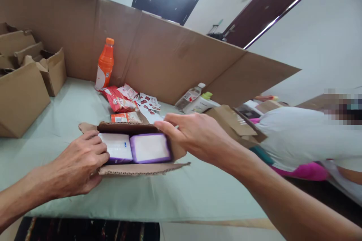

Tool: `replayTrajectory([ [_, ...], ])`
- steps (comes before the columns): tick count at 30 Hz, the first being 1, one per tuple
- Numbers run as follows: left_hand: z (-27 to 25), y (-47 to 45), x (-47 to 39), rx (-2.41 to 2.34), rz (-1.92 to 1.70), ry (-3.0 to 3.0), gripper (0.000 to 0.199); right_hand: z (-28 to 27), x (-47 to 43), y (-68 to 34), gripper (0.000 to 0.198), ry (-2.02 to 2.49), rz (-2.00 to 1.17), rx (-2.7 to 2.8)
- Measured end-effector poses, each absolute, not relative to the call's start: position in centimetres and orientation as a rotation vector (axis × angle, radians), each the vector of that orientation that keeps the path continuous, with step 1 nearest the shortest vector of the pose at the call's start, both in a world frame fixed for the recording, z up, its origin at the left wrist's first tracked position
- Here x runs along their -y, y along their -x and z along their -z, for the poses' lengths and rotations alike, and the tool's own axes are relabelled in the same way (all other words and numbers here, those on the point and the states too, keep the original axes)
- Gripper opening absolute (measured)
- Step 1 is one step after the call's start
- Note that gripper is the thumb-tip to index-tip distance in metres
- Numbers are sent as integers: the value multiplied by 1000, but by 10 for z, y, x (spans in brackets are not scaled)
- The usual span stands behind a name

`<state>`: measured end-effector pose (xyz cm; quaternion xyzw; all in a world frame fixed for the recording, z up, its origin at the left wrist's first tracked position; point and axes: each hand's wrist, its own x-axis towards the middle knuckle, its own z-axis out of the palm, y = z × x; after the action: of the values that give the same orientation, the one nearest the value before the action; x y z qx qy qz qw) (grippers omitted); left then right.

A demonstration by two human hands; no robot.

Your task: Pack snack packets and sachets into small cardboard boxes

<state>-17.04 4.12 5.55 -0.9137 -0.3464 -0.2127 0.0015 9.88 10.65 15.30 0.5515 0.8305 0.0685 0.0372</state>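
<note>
In front of me is a small cardboard box (pixel 141 169) with its flaps folded up. Two purple-and-white plastic-wrapped packs, a left one (pixel 117 145) and a right one (pixel 150 147), lie side by side in it; they look like tissue packs. My left hand (pixel 83 162) is closed around the box's left wall, its fingers curled over the rim beside the left pack. At the far right corner, my right hand (pixel 189 131) grips the box's edge with thumb and fingers. Some of the right fingertips are hidden behind the cardboard.
Behind the box lie red snack bags (pixel 118 99), an orange packet (pixel 126 117) and a patterned card (pixel 149 101). An orange bottle (pixel 105 64) stands by the cardboard partition (pixel 169 52). Cartons (pixel 22 98) stand left. A clear bottle (pixel 190 96) leans right, near a person in white (pixel 296 131).
</note>
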Motion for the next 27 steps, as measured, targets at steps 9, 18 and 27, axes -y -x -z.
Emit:
replayTrajectory([
  [9,-54,172,-48,1010,737,2900,17,-137,-75,-123,52,-1264,200,-2813],
  [18,-56,177,-36,1005,767,2806,28,-121,-94,-171,34,-1592,85,-3308],
  [27,-53,180,-36,935,681,2760,42,-114,-113,-158,37,-1142,338,-3131],
])
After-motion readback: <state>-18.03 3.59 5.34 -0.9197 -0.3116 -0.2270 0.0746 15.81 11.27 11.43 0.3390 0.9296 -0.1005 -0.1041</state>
